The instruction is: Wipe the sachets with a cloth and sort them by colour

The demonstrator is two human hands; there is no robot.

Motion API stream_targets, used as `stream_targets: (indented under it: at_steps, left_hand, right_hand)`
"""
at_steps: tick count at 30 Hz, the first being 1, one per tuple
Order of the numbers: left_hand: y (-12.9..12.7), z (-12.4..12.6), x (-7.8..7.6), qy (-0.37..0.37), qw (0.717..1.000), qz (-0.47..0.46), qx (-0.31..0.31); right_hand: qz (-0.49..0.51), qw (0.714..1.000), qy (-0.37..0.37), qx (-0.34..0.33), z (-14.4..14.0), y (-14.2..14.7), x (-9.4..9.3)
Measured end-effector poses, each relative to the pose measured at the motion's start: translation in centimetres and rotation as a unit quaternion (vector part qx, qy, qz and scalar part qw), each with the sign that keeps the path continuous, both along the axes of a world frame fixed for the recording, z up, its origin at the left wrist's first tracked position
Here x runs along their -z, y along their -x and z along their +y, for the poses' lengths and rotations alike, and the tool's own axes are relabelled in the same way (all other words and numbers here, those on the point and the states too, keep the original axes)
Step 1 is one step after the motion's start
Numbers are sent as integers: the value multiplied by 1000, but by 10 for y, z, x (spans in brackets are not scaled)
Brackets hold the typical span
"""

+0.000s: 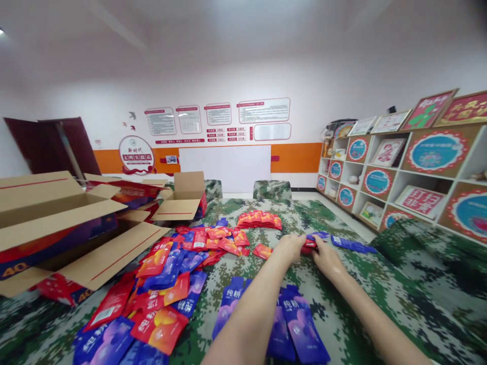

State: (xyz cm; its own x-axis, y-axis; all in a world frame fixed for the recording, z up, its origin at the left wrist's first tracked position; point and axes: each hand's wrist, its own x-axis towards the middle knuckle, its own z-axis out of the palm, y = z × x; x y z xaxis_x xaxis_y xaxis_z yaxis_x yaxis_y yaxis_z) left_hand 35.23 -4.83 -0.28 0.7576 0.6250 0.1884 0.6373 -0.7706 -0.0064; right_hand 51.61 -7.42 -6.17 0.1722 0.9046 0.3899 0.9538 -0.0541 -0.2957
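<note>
Your forearms stretched toward twelve o'clock, left hand (291, 247) and right hand (326, 257) together pinching a small red foil sachet (309, 245), camouflage-cloth counter (342, 314) beneath, purple sachets (352, 245) at one o'clock.

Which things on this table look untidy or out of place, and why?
The red and purple packets at left lie strewn in a loose, overlapping heap, unlike the neat red row farther back. The open boxes sit tilted with flaps splayed. Both hands, left and right, grip a small packet bundle.

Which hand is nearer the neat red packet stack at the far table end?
Left. The left hand sits just below and right of the red packet stack; the right hand is farther right, both gripping a small packet bundle.
</note>
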Motion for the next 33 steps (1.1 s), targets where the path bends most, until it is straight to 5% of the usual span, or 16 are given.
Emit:
stream_targets:
  at_steps: [5,11,16,22,27,33]
  left_hand:
    - [43,-6,-40,-14,1000,-3,-19]
    - [143,-3,-68,-29,996,0,-80]
    - [237,7,-62,-30,978,56,-201]
    - [319,17,-47,-59,968,92,-224]
    - [354,24,-36,-48,956,109,-269]
    - [359,34,-27,-17,944,144,-296]
  right_hand:
    - [15,999,-27,-24,-5,47,-43]
    - [56,994,-37,-91,8,154,-75]
    - [91,984,-6,-155,34,255,-64]
    - [123,971,11,-204,55,340,-42]
    - [84,970,27,-227,65,375,-30]
    - [3,972,49,-231,67,384,-30]
